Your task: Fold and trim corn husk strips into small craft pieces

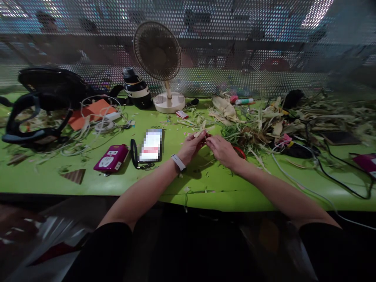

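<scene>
My left hand (190, 149), with a pale band on its wrist, is closed in a pinch on a pale piece of dry corn husk (202, 128). My right hand (221, 149) meets it from the right, its fingertips pressed together at the lower end of the same piece. What lies between the fingers is partly hidden. A red loop, perhaps a scissors handle (241, 152), shows beside my right hand. Behind that hand lie green shredded strands (230, 134) and a heap of husk strips (264, 123).
A phone (151, 145) and a purple box (111, 158) lie left of my hands. Behind stand a fan (169, 102) and a dark bottle (138, 92). Cables (293, 182) cross the green table (188, 184) on the right. Another person's hand (17, 223) appears at lower left.
</scene>
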Tool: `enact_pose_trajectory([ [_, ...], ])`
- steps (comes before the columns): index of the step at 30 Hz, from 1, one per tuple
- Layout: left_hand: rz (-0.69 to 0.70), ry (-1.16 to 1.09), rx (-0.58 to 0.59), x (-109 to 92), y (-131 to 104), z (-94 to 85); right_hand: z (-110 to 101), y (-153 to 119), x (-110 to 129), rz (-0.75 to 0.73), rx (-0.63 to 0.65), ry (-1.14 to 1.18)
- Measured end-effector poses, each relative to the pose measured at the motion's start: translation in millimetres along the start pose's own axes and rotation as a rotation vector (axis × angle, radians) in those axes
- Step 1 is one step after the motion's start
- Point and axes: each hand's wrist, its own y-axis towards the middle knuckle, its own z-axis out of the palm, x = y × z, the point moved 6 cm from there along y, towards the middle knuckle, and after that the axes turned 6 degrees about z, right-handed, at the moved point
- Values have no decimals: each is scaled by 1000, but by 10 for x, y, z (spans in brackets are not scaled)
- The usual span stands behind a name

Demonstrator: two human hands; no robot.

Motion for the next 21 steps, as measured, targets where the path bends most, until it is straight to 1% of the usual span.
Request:
enact_pose_trajectory([
  [3,32,102,7,-14,17,-34,-51,0,13,-62,11,-230],
  [5,40,186,20,-25,32,-51,-109,11,8,-87,-20,-315],
  [7,18,251,52,-28,44,-50,-158,23,-3,-101,-72,-328],
  [9,8,293,113,-43,47,-22,-168,34,-26,-103,-102,-296],
  [12,61,372,213,-101,43,29,-115,48,-81,-83,-77,-227],
  [14,99,438,258,-129,39,45,-72,52,-106,-80,-50,-197],
  [16,120,475,258,-144,40,33,-42,51,-112,-91,-35,-185],
  [21,81,399,150,-152,33,-31,12,48,-92,-112,-1,-198],
])
